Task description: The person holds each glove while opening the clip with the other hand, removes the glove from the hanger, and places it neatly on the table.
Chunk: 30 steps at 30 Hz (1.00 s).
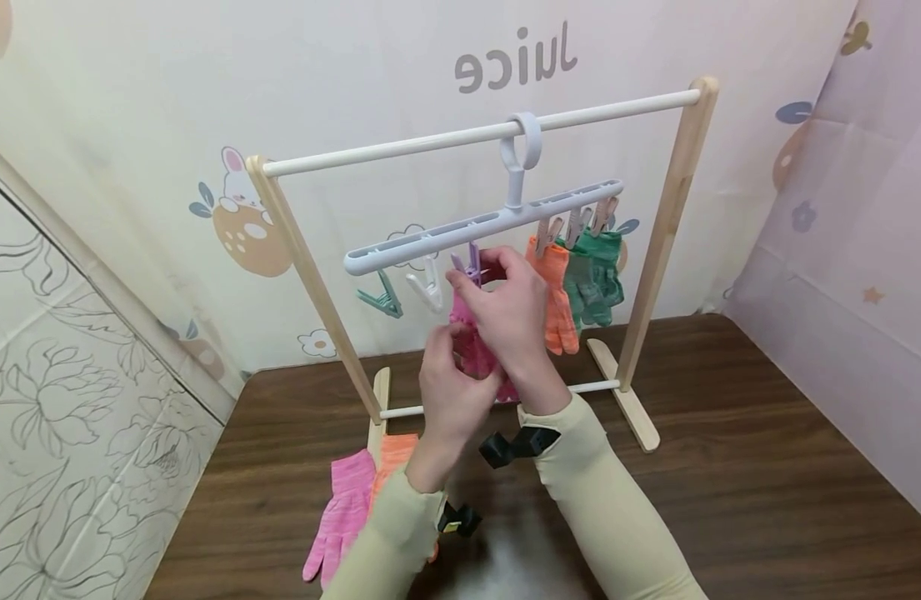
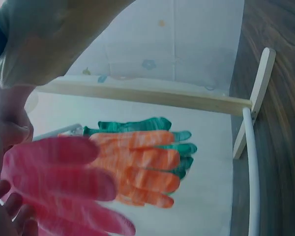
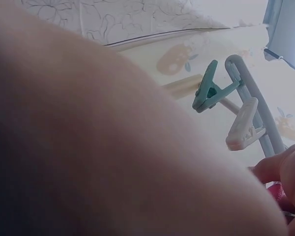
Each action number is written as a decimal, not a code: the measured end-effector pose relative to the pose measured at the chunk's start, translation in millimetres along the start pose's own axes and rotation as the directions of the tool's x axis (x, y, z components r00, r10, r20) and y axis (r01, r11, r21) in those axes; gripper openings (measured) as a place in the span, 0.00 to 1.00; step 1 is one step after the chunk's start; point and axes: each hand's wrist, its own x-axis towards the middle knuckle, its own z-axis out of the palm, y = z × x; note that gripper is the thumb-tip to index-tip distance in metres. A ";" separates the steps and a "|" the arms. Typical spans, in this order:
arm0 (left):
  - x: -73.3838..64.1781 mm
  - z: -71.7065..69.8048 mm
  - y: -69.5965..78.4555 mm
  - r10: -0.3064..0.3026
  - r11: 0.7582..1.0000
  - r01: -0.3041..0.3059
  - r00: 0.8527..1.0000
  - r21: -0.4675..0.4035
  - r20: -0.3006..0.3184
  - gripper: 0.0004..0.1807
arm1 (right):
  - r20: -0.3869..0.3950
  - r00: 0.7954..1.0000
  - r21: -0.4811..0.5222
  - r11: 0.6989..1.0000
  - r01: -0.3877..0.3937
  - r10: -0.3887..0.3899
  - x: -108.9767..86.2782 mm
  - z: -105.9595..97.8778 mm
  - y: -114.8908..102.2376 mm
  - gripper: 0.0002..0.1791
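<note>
My right hand (image 1: 508,308) pinches a purple clothespin (image 1: 472,265) that hangs under the pale hanger bar (image 1: 430,237). Just below it, my left hand (image 1: 454,379) holds a pink glove (image 2: 64,187) up against the clothespin, its fingers dangling down. The hands hide where glove and clothespin meet. To the left hang a green clothespin (image 1: 385,296) and a white clothespin (image 1: 428,287), neither holding anything. On the right, an orange glove (image 1: 553,292) and green gloves (image 1: 597,271) are clipped to the same hanger.
The hanger's hook (image 1: 522,142) loops over the white rod (image 1: 400,148) of a wooden rack (image 1: 666,217). Another pink glove (image 1: 343,512) and an orange glove (image 1: 396,454) lie on the dark wooden table (image 1: 730,467), front left, partly under my left sleeve. A printed curtain (image 1: 355,67) stands behind.
</note>
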 end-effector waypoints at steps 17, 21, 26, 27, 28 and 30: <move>0.9 -7.9 -1.1 -0.046 0.993 0.043 0.999 -0.109 -0.017 0.10 | 0.013 1.000 0.002 1.000 0.015 -0.015 0.2 0.2 0.9 0.18; 0.8 -11.1 -1.8 -0.067 0.988 0.066 0.998 -0.139 -0.005 0.08 | 0.012 1.000 0.014 1.000 0.024 -0.024 0.2 -0.3 1.4 0.19; 0.5 -14.2 -4.1 -0.097 0.981 0.097 0.995 -0.170 0.007 0.08 | -0.009 0.998 0.063 0.996 0.064 -0.064 1.4 0.1 -0.1 0.20; 0.5 -14.6 -4.6 -0.100 0.980 0.100 0.995 -0.171 0.009 0.08 | -0.019 0.997 0.073 0.994 0.077 -0.075 1.9 0.3 -0.6 0.20; 0.3 -15.1 -5.2 -0.102 0.980 0.103 0.995 -0.172 0.013 0.09 | -0.027 0.996 0.079 0.993 0.087 -0.085 2.5 0.3 -1.3 0.19; 0.6 -16.4 -5.7 -0.103 0.980 0.104 0.995 -0.171 0.018 0.09 | -0.036 0.994 0.087 0.991 0.102 -0.099 3.6 0.3 -3.1 0.19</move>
